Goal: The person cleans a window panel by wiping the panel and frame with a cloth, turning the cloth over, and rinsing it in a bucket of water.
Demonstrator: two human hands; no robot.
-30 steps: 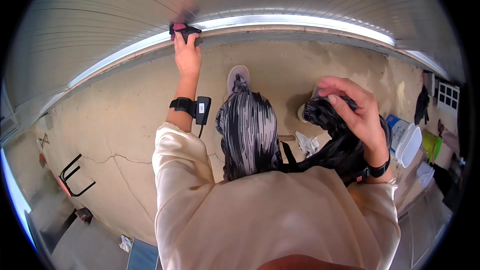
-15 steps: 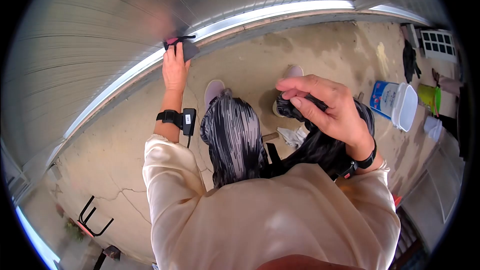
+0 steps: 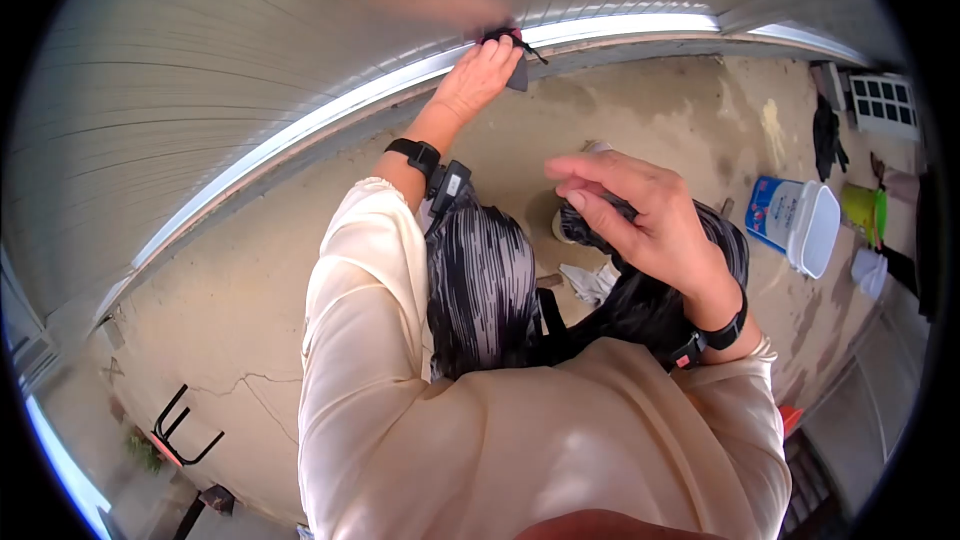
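Observation:
My left hand (image 3: 477,78) is stretched forward, its fingers pressed on a dark cloth (image 3: 517,74) with a pink part. The cloth lies against the silvery metal rail (image 3: 375,93) at the foot of the ribbed metal panel (image 3: 230,50). Over my right knee hangs my right hand (image 3: 640,210), its fingers bent and thumb apart, with nothing visible between them. Dark patterned trousers (image 3: 482,285) cover my bent legs.
To the right stand a blue and white bucket (image 3: 790,220), a green container (image 3: 860,208), dark gloves (image 3: 827,137) and a white grid crate (image 3: 884,103). A crumpled white cloth (image 3: 590,282) lies between my legs. A black-legged object (image 3: 185,430) is at lower left.
My left hand has moved to the right along the rail with the dark cloth, after a small shift left earlier. The right hand keeps nearly the same pose. The camera view has turned.

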